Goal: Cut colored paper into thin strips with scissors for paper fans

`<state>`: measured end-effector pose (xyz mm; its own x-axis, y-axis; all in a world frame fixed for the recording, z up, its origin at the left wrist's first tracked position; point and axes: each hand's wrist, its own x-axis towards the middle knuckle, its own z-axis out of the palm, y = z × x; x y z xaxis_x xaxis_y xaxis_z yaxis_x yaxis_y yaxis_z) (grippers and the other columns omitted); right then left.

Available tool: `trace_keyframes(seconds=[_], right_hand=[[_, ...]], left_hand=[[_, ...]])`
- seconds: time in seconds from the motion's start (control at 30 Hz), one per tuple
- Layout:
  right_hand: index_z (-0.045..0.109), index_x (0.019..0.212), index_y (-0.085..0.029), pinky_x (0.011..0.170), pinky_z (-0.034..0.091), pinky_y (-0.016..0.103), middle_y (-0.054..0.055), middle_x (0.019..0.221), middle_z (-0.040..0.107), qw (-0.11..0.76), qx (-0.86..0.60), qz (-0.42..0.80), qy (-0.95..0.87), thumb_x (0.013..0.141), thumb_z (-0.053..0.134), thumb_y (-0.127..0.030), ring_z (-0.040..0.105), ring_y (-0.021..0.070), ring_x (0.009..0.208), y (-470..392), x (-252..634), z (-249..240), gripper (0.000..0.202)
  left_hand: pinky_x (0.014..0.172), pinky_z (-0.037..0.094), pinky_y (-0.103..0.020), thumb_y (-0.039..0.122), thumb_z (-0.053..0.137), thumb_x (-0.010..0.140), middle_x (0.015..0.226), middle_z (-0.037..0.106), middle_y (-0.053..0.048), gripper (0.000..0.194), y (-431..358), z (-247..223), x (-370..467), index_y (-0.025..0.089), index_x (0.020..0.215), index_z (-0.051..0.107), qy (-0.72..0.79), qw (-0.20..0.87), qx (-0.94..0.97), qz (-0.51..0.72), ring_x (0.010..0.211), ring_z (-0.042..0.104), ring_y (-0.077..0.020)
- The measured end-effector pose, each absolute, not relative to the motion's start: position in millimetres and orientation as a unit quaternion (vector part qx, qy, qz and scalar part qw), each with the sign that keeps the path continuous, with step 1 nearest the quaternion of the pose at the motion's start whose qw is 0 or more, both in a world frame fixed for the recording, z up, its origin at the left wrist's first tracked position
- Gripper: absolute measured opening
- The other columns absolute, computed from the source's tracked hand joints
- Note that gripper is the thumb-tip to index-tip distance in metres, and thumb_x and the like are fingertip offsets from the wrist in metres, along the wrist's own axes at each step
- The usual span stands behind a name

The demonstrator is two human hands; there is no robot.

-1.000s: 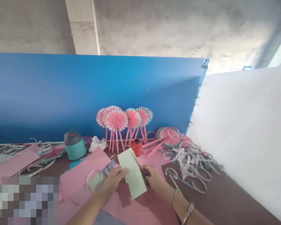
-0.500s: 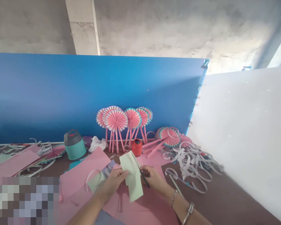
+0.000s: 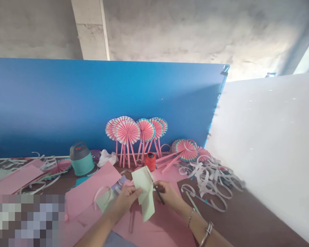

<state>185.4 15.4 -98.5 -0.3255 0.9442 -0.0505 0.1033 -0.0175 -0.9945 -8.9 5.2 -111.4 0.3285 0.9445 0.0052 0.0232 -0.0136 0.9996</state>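
Pinched between the thumb and fingers of my left hand (image 3: 128, 196) is a folded pale green sheet of paper (image 3: 145, 192), raised over the pink sheets. My right hand (image 3: 167, 192) is closed round a slim black-handled blade (image 3: 159, 193). Its thin front part lies along the paper's upper right edge, slanting up and left. I cannot tell its exact kind. A small bit of pale paper shows by the right fingertips. Below both hands, pink paper (image 3: 167, 238) covers the tabletop.
Pink paper fans (image 3: 128, 132) stand against the blue panel (image 3: 54, 103); other fans (image 3: 186, 151) lie to their right. A red thread spool (image 3: 150, 162), a teal container with a grey lid (image 3: 82, 161) and curled white strips (image 3: 208, 181) are around. A white panel (image 3: 278, 147) borders the right.
The lower flap of the green paper has swung slightly left and looks narrower. My right hand and the blade have shifted only a little; the left hand keeps its hold.
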Motion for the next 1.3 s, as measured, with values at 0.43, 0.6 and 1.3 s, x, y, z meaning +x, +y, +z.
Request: trace_keyframes(seconds=[0.43, 0.6, 1.3], right_hand=[[0.061, 0.076, -0.016, 0.041, 0.033, 0.02, -0.007, 0.047, 0.049, 0.368, -0.462, 0.555, -0.586, 0.058, 0.067, -0.035, 0.041, 0.0076, 0.04, 12.1, 184.4, -89.9, 0.027], [0.061, 0.078, -0.016, 0.041, 0.031, 0.02, -0.007, 0.046, 0.05, 0.371, -0.483, 0.542, -0.579, 0.06, 0.067, -0.034, 0.042, 0.0081, 0.04, 18.1, 184.8, -100.9, 0.026], [0.065, 0.093, -0.014, 0.048, 0.031, 0.022, -0.003, 0.061, 0.047, 0.258, -0.48, 0.441, -0.713, 0.06, 0.071, -0.036, 0.038, 0.0106, 0.055, 14.9, 196.4, -88.8, 0.04]], left_hand=[[0.064, 0.04, -0.027, 0.049, 0.06, 0.077, 0.061, 0.065, -0.003, 0.038, -0.5, -99.9, -7.4, 0.014, 0.065, 0.071, 0.402, 0.583, 0.574, 0.41, 0.061, 0.056, -0.0163], [0.065, 0.044, -0.028, 0.048, 0.059, 0.078, 0.062, 0.068, -0.004, 0.037, 1.8, -101.3, -7.9, 0.014, 0.071, 0.072, 0.396, 0.584, 0.563, 0.431, 0.06, 0.058, -0.0169], [0.079, 0.053, -0.038, 0.053, 0.065, 0.07, 0.097, 0.072, -0.012, 0.048, 14.2, -100.3, -25.9, 0.014, 0.097, 0.067, 0.427, 0.541, 0.379, 0.618, 0.094, 0.066, -0.0293]])
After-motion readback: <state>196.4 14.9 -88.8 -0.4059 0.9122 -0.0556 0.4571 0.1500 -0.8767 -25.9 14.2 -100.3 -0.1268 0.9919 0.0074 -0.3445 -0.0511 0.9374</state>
